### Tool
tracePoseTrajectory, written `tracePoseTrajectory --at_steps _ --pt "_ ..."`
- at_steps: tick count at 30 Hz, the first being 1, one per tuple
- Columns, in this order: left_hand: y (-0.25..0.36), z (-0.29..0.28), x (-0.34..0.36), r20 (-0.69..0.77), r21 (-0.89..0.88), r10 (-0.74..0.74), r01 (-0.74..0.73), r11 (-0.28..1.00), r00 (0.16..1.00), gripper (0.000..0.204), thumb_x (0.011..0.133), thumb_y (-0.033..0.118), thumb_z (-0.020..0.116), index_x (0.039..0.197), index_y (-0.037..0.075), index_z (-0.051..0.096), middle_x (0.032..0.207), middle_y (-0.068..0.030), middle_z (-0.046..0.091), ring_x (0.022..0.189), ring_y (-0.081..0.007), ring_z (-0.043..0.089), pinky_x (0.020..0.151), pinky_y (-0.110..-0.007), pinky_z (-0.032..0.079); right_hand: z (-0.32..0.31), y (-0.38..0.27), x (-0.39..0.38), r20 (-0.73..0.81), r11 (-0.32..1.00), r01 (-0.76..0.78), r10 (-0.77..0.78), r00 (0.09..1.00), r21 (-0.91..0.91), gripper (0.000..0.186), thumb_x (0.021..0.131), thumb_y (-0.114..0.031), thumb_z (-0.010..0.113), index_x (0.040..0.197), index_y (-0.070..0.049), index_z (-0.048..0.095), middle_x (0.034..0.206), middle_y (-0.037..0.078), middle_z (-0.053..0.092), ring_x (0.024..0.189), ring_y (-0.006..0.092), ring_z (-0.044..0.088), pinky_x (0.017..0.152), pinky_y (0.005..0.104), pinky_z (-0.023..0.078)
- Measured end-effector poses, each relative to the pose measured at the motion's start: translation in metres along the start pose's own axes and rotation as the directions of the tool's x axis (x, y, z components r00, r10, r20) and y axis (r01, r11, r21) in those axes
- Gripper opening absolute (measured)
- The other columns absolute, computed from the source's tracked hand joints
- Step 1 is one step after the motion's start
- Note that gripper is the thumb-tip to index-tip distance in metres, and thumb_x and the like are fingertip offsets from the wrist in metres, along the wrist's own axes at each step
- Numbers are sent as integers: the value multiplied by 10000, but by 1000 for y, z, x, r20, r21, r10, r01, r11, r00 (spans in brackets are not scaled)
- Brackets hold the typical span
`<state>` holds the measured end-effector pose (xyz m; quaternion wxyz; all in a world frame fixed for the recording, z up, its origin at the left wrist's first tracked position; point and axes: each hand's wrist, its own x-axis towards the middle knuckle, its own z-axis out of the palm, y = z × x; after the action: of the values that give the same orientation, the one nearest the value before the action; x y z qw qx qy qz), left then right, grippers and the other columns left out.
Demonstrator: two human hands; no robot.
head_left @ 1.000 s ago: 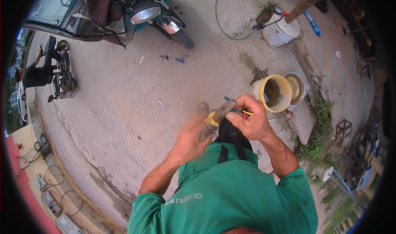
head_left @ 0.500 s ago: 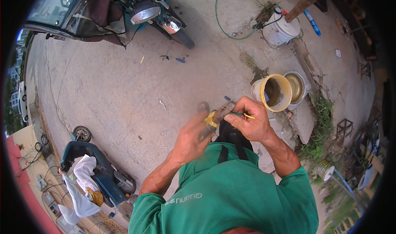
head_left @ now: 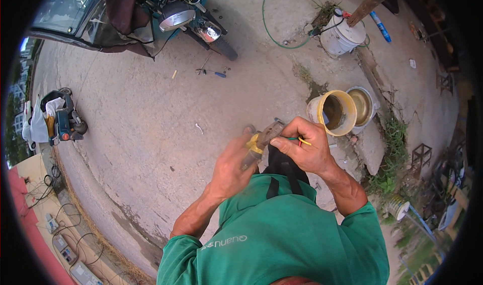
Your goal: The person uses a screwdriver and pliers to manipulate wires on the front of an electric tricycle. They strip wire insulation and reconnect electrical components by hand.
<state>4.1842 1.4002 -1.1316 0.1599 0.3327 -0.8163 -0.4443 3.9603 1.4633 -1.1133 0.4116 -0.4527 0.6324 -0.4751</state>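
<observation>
My left hand point(head_left: 229, 167), slightly blurred, is closed around a pair of pliers point(head_left: 270, 134) with worn metal jaws and yellow-and-dark handles. The jaws point up and to the right, meeting the fingertips of my right hand point(head_left: 309, 147). Between that hand's thumb and fingers are thin wires point(head_left: 305, 141); yellow, green and a bit of red show. A small dark end sticks out past the plier jaws. My right fingers hide most of the wires, and exactly where the jaws grip cannot be made out.
A yellowish bucket point(head_left: 322, 110) and a metallic basin point(head_left: 375, 104) stand right of my hands. Beyond are a lidded white bucket point(head_left: 344, 38) and a green hose point(head_left: 264, 13). A blue-handled screwdriver point(head_left: 220, 74) lies near a parked motor vehicle point(head_left: 176, 19). A loaded scooter point(head_left: 63, 121) is far left.
The scooter carrying white cloth has moved from the lower left to farther off at the upper left. Both hands keep nearly the same place, with the pliers shifting only slightly.
</observation>
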Motion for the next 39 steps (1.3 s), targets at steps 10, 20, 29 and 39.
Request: tracePoseTrajectory --at_steps 10,20,29,39 --pt "-2 3 4 -33 43 1 0 999 999 333 775 -21 761 1097 -34 673 1296 -220 596 1149 -386 615 946 -407 519 3 1 2 -36 999 -7 6 999 -32 270 819 -180 843 803 -8 636 684 77 662 600 113 598 553 311 469" --pt "-2 5 8 -87 67 8 -2 998 996 326 774 -30 750 1089 -43 669 1290 -228 595 1127 -392 622 934 -410 522 3 -2 7 -52 997 -36 33 998 -63 276 832 -197 846 800 -12 644 658 64 663 578 89 585 524 300 460" --pt "1 -2 10 -243 183 -20 66 981 970 289 799 -37 734 1086 -35 698 1319 -235 568 1157 -378 606 964 -419 500 1 23 10 -140 992 -25 7 990 -125 349 790 -238 880 785 -8 618 609 41 595 560 81 506 507 300 418" --pt "-18 -10 11 8 -525 -256 222 821 967 262 863 49 756 1101 -51 713 1328 -173 594 1196 -275 610 1019 -429 487 -1 20 18 15 949 -312 311 950 53 355 768 -269 874 839 -27 624 608 -41 475 590 51 409 517 269 349"
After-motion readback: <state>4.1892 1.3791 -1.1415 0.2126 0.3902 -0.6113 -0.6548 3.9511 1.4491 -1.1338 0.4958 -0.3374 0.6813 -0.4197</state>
